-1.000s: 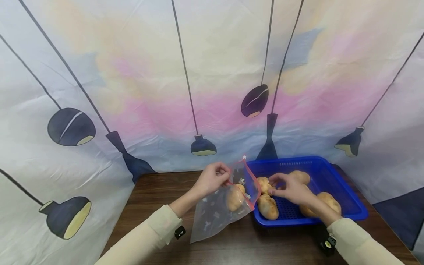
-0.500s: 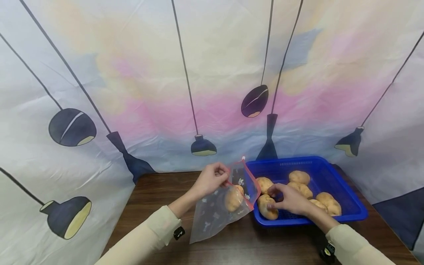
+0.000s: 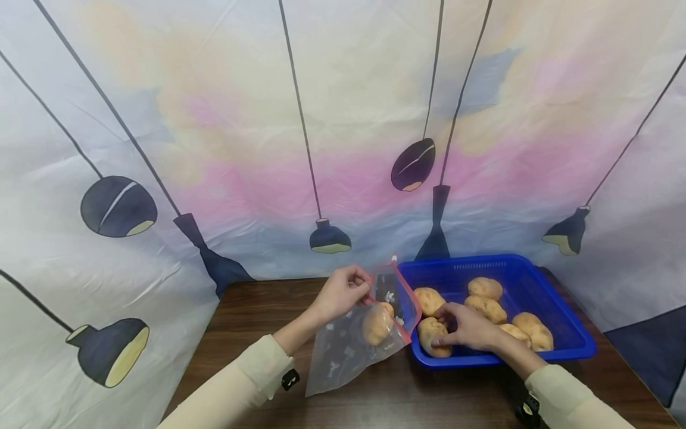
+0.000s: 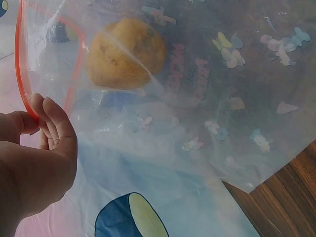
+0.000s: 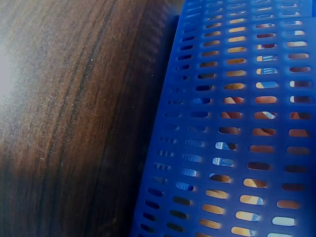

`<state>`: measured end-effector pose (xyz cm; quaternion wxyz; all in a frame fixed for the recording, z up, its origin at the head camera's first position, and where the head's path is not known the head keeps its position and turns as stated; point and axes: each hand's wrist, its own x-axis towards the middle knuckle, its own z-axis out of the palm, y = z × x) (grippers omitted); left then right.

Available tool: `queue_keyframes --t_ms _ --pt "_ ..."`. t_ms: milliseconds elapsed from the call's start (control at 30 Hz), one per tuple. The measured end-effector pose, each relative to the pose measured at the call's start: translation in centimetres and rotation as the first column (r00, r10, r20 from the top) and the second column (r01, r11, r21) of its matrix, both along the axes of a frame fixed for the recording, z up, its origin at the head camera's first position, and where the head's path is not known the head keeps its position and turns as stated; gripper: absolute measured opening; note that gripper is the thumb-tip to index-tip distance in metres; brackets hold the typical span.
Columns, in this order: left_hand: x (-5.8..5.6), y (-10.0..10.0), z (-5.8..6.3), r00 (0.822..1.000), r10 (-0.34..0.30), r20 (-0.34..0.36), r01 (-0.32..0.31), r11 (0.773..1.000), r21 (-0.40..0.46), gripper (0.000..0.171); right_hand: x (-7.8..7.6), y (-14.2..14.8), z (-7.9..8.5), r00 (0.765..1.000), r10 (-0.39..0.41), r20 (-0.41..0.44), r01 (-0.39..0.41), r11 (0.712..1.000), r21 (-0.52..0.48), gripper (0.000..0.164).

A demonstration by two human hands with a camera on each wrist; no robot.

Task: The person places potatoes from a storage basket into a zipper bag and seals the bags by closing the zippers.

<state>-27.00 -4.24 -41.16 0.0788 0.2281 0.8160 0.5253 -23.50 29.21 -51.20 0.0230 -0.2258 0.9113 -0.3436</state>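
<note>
My left hand (image 3: pixel 343 292) pinches the red zip edge of a clear printed zip bag (image 3: pixel 343 351), which hangs with its mouth towards the basket. One potato (image 4: pixel 126 53) shows through the plastic inside the bag. My right hand (image 3: pixel 468 326) reaches into the blue plastic basket (image 3: pixel 581 342), thumb and fingers around a potato (image 3: pixel 430 333) at its left front corner. Another potato (image 3: pixel 429 301) lies just behind that one. In the right wrist view, the basket's slotted wall (image 5: pixel 237 123) hides most of that hand; bits of fingers show through the slots.
Several more potatoes sit in the basket, among them one at the back (image 3: pixel 485 288) and one at the right (image 3: pixel 533 330). Basket and bag are on or over a dark wooden table (image 3: pixel 257 298). Behind it hangs a cloth backdrop (image 3: pixel 241 149) printed with lamps.
My right hand has moved from the rear left potato forward and down to the front left one and closed its fingers around it. The left hand keeps holding the bag nearly still.
</note>
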Motion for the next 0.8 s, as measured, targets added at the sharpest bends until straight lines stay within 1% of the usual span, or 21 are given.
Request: queue_keyframes --t_ms 200,367,500,667,800 --pt "0.0 0.1 0.0 1.000 -0.007 0.004 0.007 1.000 0.008 0.020 0.1 0.0 -0.1 1.000 0.007 -0.002 -0.006 0.999 0.042 0.062" --pt "0.1 0.1 0.0 1.000 -0.002 0.005 0.002 1.000 0.004 0.019 0.1 0.0 -0.1 0.999 0.034 -0.020 -0.033 0.999 0.040 0.062" --pt "0.2 0.1 0.0 1.000 -0.001 0.003 0.001 1.000 -0.002 0.019 0.1 0.0 0.0 0.999 0.050 -0.016 -0.049 0.998 0.044 0.061" --pt "0.2 0.0 0.1 1.000 0.004 0.004 -0.004 1.000 -0.008 0.017 0.2 -0.1 0.4 0.998 0.057 0.002 -0.057 0.998 0.025 0.059" --pt "0.2 0.0 0.1 1.000 0.008 0.003 -0.008 1.000 -0.014 0.017 0.3 0.0 1.0 0.999 0.047 0.005 -0.047 0.999 -0.004 0.059"
